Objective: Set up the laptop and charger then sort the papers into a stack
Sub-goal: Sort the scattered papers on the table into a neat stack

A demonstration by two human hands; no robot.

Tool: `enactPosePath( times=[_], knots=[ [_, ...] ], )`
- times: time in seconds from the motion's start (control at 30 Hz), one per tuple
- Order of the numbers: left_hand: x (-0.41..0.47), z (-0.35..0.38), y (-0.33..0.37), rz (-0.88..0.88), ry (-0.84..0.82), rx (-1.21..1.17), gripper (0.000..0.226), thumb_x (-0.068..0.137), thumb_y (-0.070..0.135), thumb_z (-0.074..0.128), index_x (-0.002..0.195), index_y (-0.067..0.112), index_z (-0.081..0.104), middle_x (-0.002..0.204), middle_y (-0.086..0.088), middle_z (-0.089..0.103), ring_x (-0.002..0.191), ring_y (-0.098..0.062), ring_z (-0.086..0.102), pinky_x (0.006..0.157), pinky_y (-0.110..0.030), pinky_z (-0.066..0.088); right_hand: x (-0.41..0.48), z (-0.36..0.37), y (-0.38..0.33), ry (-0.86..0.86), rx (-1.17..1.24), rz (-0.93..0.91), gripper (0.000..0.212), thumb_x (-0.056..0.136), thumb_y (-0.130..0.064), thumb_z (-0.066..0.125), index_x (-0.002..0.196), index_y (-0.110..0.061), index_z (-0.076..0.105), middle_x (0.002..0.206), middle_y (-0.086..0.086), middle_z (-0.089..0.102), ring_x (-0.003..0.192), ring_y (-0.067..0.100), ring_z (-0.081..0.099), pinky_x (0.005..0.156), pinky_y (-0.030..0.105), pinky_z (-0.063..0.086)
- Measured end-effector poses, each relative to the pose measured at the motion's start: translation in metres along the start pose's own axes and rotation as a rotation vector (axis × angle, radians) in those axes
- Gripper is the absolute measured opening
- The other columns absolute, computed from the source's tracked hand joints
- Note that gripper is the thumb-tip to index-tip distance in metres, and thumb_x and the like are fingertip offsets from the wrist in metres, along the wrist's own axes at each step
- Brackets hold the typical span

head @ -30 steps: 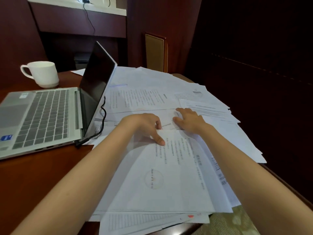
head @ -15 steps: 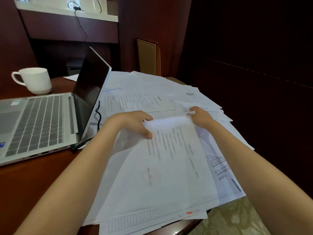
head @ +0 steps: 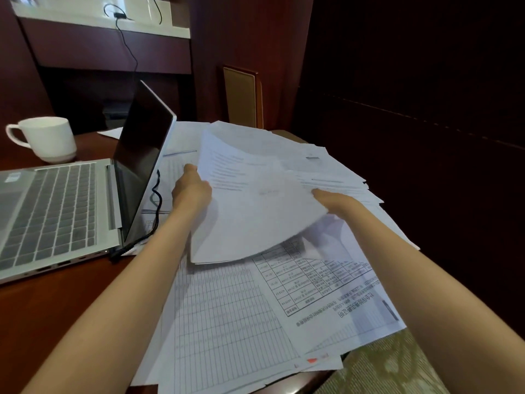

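A thin bundle of white sheets is raised off the desk and bowed upward. My left hand grips its left edge and my right hand grips its right edge. Beneath it many loose papers lie spread over the desk, among them printed tables and grid forms. An open silver laptop sits at the left, screen dark. Its black charger cable plugs in at the laptop's right side and runs behind the screen.
A white mug stands on the wooden desk behind the laptop. Another black cable hangs from the ledge on the back wall. A chair back stands beyond the papers. A patterned seat cushion shows at the bottom right.
Both hands went from pressing on the top sheets to gripping them, then lifted the bundle up and away from me. The tables underneath are now uncovered.
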State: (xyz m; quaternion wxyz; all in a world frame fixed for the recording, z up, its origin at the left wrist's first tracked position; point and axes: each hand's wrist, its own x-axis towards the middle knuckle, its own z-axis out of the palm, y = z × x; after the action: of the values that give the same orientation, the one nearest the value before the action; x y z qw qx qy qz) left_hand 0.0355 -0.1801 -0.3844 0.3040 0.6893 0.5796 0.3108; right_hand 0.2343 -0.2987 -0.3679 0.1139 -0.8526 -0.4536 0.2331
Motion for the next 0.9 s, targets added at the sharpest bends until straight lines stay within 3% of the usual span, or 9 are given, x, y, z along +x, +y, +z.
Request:
enactPosePath(
  times=[0.13, 0.27, 0.37, 0.47, 0.6, 0.67, 0.73, 0.83, 0.9],
  knots=[
    [0.0, -0.001, -0.004, -0.025, 0.015, 0.038, 0.032, 0.095, 0.003, 0.037, 0.127, 0.003, 0.035, 0.117, -0.02, 0.056, 0.094, -0.036, 0.053, 0.069, -0.037, 0.04, -0.001, 0.005, -0.011, -0.061, -0.086, -0.009, 0.056, 0.093, -0.033, 0.054, 0.143, -0.015, 0.036, 0.15, 0.006, 0.031, 0.136, 0.028, 0.033, 0.111, 0.04, 0.029],
    [0.0, -0.001, -0.008, -0.046, 0.026, 0.043, 0.032, 0.094, 0.004, 0.04, 0.126, 0.005, 0.036, 0.115, -0.016, 0.057, 0.084, -0.032, 0.05, 0.067, -0.035, 0.04, 0.007, 0.011, -0.017, -0.045, -0.199, 0.059, 0.053, 0.093, -0.033, 0.051, 0.141, -0.013, 0.038, 0.146, 0.009, 0.038, 0.132, 0.028, 0.039, 0.108, 0.039, 0.034],
    [0.001, -0.001, -0.011, -0.07, 0.001, 0.024, 0.036, 0.094, 0.004, 0.04, 0.13, 0.006, 0.036, 0.12, -0.016, 0.057, 0.095, -0.035, 0.055, 0.069, -0.034, 0.04, 0.012, 0.016, -0.019, -0.012, -0.213, 0.109, 0.049, 0.087, -0.031, 0.055, 0.131, -0.011, 0.047, 0.133, 0.012, 0.047, 0.122, 0.032, 0.045, 0.102, 0.042, 0.04],
    [0.001, -0.001, -0.013, -0.075, 0.018, -0.037, 0.034, 0.094, 0.004, 0.04, 0.128, 0.005, 0.038, 0.122, -0.015, 0.056, 0.095, -0.032, 0.054, 0.07, -0.032, 0.039, 0.014, 0.018, -0.018, 0.066, -0.205, 0.115, 0.03, 0.084, -0.02, 0.058, 0.109, -0.004, 0.051, 0.102, 0.013, 0.053, 0.097, 0.027, 0.051, 0.08, 0.03, 0.041],
    [-0.002, 0.001, -0.017, -0.061, -0.029, -0.028, 0.038, 0.093, 0.008, 0.042, 0.131, 0.01, 0.037, 0.118, -0.013, 0.058, 0.082, -0.027, 0.049, 0.067, -0.032, 0.039, 0.01, 0.011, -0.008, 0.317, -0.166, 0.107, 0.032, 0.09, -0.011, 0.052, 0.119, 0.003, 0.049, 0.117, 0.017, 0.056, 0.113, 0.033, 0.053, 0.081, 0.033, 0.043],
    [-0.003, 0.001, -0.019, -0.074, -0.036, -0.073, 0.038, 0.092, 0.011, 0.042, 0.13, 0.011, 0.039, 0.116, -0.011, 0.059, 0.082, -0.026, 0.05, 0.066, -0.03, 0.04, 0.009, 0.004, -0.001, 0.365, -0.174, 0.109, 0.012, 0.086, -0.009, 0.056, 0.094, -0.001, 0.052, 0.098, 0.013, 0.054, 0.098, 0.032, 0.055, 0.063, 0.028, 0.041],
    [-0.003, 0.001, -0.019, -0.086, -0.032, -0.143, 0.038, 0.091, 0.011, 0.041, 0.13, 0.012, 0.041, 0.109, -0.008, 0.058, 0.08, -0.024, 0.05, 0.058, -0.026, 0.038, 0.009, -0.005, 0.004, 0.379, -0.082, 0.132, 0.021, 0.081, -0.006, 0.057, 0.07, -0.008, 0.04, 0.085, 0.009, 0.047, 0.084, 0.028, 0.048, 0.049, 0.024, 0.031],
    [-0.003, 0.002, -0.015, -0.122, -0.043, -0.235, 0.038, 0.091, 0.01, 0.04, 0.129, 0.012, 0.042, 0.104, -0.006, 0.054, 0.08, -0.022, 0.05, 0.063, -0.027, 0.038, 0.005, -0.02, -0.003, 0.417, 0.021, 0.104, 0.011, 0.081, -0.004, 0.057, 0.081, -0.003, 0.046, 0.09, 0.011, 0.047, 0.083, 0.026, 0.045, 0.048, 0.025, 0.03],
    [-0.003, 0.006, -0.014, -0.146, -0.086, -0.305, 0.037, 0.09, 0.009, 0.04, 0.127, 0.01, 0.043, 0.112, -0.008, 0.056, 0.087, -0.025, 0.051, 0.072, -0.029, 0.04, 0.003, -0.027, -0.014, 0.447, 0.066, 0.063, 0.018, 0.082, -0.006, 0.057, 0.098, -0.003, 0.052, 0.1, 0.015, 0.052, 0.085, 0.025, 0.046, 0.059, 0.028, 0.036]
  ],
)
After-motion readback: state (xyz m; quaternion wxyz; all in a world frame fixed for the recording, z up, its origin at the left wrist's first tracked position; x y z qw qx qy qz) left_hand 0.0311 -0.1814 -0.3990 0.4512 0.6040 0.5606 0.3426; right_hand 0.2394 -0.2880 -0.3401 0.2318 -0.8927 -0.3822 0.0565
